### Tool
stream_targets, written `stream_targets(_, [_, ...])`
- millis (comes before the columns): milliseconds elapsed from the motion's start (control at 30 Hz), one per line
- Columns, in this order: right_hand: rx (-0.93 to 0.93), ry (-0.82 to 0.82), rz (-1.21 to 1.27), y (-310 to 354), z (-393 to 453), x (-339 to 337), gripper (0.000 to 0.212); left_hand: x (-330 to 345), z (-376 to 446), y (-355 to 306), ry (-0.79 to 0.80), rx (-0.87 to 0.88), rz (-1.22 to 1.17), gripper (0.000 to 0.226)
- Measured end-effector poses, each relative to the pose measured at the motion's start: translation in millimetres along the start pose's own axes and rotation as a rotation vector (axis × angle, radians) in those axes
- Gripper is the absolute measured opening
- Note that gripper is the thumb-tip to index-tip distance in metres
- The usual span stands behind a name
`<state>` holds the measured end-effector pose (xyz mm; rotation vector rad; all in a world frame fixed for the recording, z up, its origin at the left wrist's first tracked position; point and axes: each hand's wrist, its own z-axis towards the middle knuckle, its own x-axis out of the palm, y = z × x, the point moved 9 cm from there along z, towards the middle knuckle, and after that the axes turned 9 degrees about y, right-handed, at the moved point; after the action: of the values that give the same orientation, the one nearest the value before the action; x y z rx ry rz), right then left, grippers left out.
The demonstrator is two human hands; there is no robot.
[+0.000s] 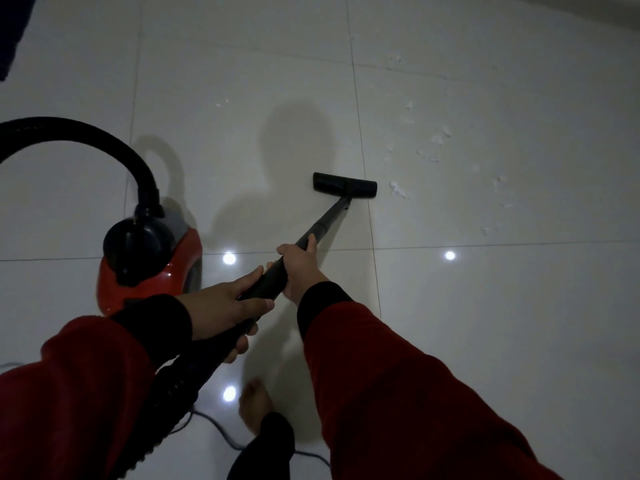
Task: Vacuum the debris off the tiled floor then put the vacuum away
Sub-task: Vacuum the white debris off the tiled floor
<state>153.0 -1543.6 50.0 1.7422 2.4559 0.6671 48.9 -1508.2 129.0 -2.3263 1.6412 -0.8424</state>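
A red canister vacuum (pixel 149 268) with a black top stands on the pale tiled floor (pixel 485 323) at the left. Its black hose (pixel 86 136) arches up and out of the left edge. Both my hands grip the black wand (pixel 325 223): my left hand (pixel 221 306) lower on the handle, my right hand (pixel 301 268) further up the tube. The flat black nozzle head (pixel 344 184) rests on the floor ahead of me. Small white scraps of debris (pixel 436 140) lie scattered to the right of the nozzle, the nearest scrap (pixel 397 189) just beside its right end.
A thin power cord (pixel 221 433) snakes over the floor near my bare foot (pixel 254 407). A dark object (pixel 14 29) fills the top left corner. Ceiling lights reflect as bright spots on the glossy tiles.
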Motion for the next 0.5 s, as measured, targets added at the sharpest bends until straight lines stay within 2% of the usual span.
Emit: stream_targets(500, [0.029, -0.046, 0.222, -49.6, -54.5, -18.9, 0.079, 22.9, -44.1, 19.8, 0.073, -0.153, 0.200, 0.072])
